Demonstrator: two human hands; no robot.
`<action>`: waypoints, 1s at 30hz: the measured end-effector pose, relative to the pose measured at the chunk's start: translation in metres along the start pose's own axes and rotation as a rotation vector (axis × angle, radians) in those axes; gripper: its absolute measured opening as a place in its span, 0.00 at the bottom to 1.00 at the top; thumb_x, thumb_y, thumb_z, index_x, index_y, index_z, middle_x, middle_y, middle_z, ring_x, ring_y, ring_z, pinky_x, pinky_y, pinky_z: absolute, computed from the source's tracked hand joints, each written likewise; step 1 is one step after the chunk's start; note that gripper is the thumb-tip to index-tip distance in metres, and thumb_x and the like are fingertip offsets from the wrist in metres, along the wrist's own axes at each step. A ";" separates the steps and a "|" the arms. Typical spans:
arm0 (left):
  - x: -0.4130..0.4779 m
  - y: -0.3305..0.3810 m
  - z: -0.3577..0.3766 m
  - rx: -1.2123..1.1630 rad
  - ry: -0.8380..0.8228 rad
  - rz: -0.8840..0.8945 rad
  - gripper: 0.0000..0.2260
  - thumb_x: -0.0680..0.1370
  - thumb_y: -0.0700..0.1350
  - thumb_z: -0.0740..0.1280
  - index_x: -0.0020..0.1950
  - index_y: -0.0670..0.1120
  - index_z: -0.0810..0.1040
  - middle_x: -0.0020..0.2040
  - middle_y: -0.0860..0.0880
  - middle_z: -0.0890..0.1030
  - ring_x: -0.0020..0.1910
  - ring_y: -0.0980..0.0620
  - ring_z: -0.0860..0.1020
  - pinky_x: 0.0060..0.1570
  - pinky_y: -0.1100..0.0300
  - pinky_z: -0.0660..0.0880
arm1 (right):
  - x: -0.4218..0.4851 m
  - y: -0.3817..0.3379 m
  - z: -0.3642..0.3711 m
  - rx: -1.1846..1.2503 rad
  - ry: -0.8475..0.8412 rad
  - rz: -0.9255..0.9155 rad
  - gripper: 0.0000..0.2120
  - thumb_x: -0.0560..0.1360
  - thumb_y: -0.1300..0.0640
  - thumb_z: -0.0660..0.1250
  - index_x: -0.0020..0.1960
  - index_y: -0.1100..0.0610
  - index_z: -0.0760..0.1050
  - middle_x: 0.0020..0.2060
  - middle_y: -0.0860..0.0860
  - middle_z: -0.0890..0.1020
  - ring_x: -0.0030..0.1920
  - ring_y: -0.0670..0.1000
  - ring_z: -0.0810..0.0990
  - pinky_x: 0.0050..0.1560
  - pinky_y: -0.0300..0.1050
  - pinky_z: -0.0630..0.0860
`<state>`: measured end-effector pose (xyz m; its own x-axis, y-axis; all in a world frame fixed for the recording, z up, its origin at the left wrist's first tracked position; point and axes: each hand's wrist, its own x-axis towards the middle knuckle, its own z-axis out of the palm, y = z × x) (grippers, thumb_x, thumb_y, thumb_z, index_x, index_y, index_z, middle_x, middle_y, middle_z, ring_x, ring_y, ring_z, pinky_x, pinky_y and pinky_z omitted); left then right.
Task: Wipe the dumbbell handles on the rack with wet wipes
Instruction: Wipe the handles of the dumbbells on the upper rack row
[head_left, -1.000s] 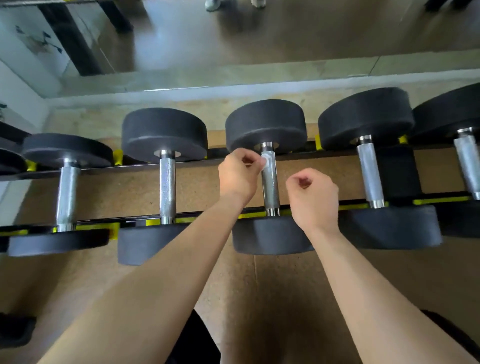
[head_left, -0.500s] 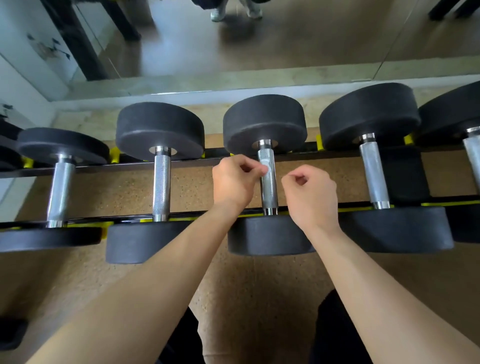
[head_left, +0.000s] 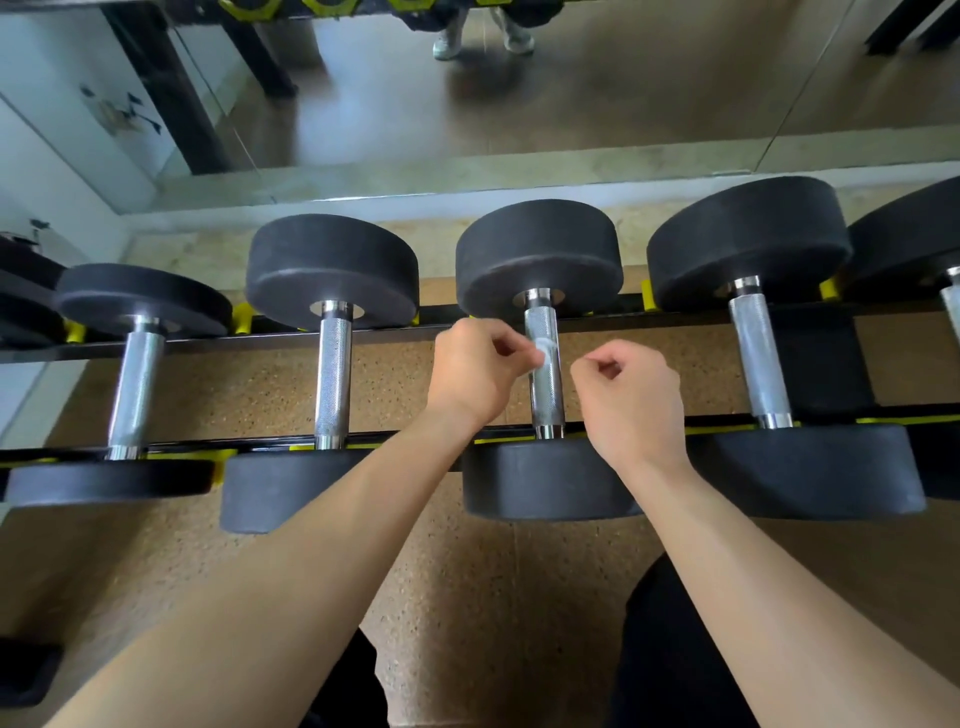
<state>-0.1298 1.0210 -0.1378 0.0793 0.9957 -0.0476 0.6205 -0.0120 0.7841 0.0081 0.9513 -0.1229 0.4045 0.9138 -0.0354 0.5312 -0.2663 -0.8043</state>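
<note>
left hand (head_left: 475, 371) pinches wipe (head_left: 543, 351) at handle (head_left: 548, 400) | right hand (head_left: 628, 400) curled | dumbbell (head_left: 540, 249) on rack (head_left: 395, 335)

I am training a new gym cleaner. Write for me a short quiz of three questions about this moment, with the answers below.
1. True or false: the left hand pinches a white wet wipe against a dumbbell handle.
2. Choose one. The right hand is:
A) gripping the handle
B) curled beside the handle, with nothing seen in its fingers
C) lying flat on a black weight head
3. Fill the gap: the small pads on the black rack are ___ in colour.

Key: 1 true; 2 B; 3 yellow.
</note>
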 end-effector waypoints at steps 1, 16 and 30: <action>0.002 0.001 -0.002 0.015 -0.010 0.013 0.07 0.73 0.46 0.78 0.37 0.54 0.83 0.34 0.60 0.81 0.37 0.64 0.78 0.36 0.77 0.68 | 0.000 0.000 0.000 0.001 0.001 0.006 0.05 0.79 0.55 0.66 0.47 0.53 0.81 0.40 0.46 0.81 0.40 0.42 0.78 0.36 0.32 0.67; 0.000 0.007 -0.002 -0.048 0.049 0.019 0.04 0.74 0.44 0.77 0.39 0.50 0.86 0.36 0.59 0.82 0.37 0.64 0.79 0.39 0.73 0.73 | -0.001 -0.001 0.000 -0.015 0.035 0.032 0.06 0.79 0.53 0.66 0.50 0.52 0.81 0.42 0.45 0.81 0.40 0.41 0.77 0.35 0.31 0.66; -0.003 0.009 -0.010 -0.033 -0.043 -0.015 0.06 0.72 0.45 0.79 0.38 0.51 0.84 0.35 0.57 0.82 0.37 0.62 0.79 0.38 0.71 0.73 | 0.001 0.001 0.001 -0.022 0.024 0.032 0.07 0.79 0.52 0.66 0.47 0.52 0.81 0.41 0.47 0.82 0.40 0.42 0.78 0.34 0.33 0.66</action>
<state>-0.1325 1.0189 -0.1241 0.1040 0.9909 -0.0855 0.5955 0.0068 0.8033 0.0082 0.9521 -0.1243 0.4392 0.8972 -0.0463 0.5340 -0.3021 -0.7897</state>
